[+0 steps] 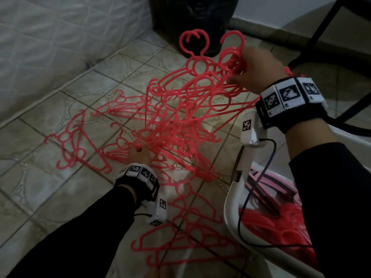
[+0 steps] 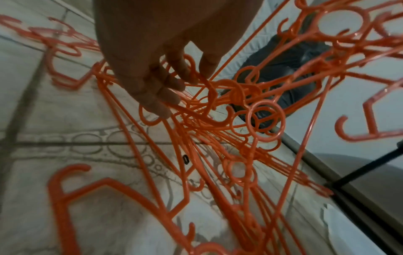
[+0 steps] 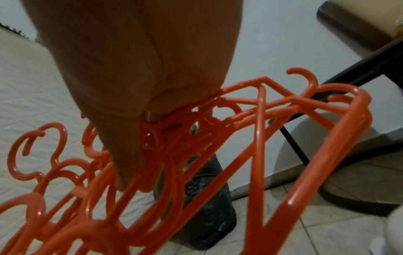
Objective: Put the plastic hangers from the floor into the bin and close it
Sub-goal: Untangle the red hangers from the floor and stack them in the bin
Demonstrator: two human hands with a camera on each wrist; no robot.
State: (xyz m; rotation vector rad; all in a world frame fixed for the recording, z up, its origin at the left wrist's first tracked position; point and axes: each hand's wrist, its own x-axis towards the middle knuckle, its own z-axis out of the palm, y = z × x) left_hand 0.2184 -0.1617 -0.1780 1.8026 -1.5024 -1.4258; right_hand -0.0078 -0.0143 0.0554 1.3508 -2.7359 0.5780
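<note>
A tangled bunch of red plastic hangers (image 1: 180,109) hangs above the tiled floor, gripped near the hooks by my right hand (image 1: 255,69); in the right wrist view the fingers (image 3: 128,155) curl round several hanger necks (image 3: 185,131). My left hand (image 1: 138,155) reaches low into the tangle, its fingers (image 2: 157,89) among the hangers (image 2: 218,110) lying on the floor; a grip cannot be made out. More hangers (image 1: 76,149) lie spread on the tiles. A white bin (image 1: 230,207) at lower right holds red hangers (image 1: 267,217).
A black plastic bag (image 1: 192,23) stands at the far side against the wall. A white mattress (image 1: 60,47) fills the upper left. Black chair legs (image 1: 321,25) stand at upper right. A black cable (image 1: 259,177) crosses the bin rim.
</note>
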